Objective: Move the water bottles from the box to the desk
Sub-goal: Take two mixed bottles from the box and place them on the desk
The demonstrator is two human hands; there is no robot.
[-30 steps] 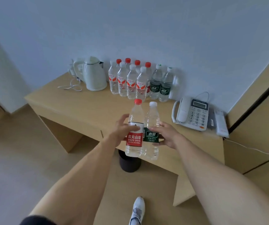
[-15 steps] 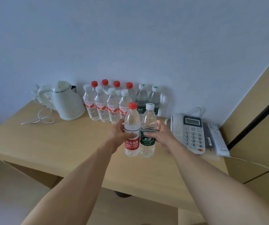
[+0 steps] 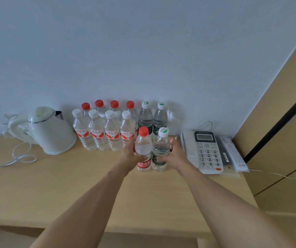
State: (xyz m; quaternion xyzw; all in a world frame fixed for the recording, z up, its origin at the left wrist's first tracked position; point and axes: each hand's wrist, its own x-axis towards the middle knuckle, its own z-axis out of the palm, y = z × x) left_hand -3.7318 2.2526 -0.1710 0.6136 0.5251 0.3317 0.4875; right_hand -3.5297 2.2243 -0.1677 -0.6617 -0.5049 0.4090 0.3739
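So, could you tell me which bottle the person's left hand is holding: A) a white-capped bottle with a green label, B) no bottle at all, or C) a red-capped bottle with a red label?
C: the left hand grips the red-capped bottle, while the right hand holds the green-labelled bottle.

Twelve water bottles (image 3: 97, 133) – five red-capped, one kettle (image 3: 52, 133), one telephone (image 3: 206, 151), one remote (image 3: 233, 154)

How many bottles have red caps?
5. Four stand in the back row by the wall; one red-capped bottle is gripped by the left hand. Others could be hidden.
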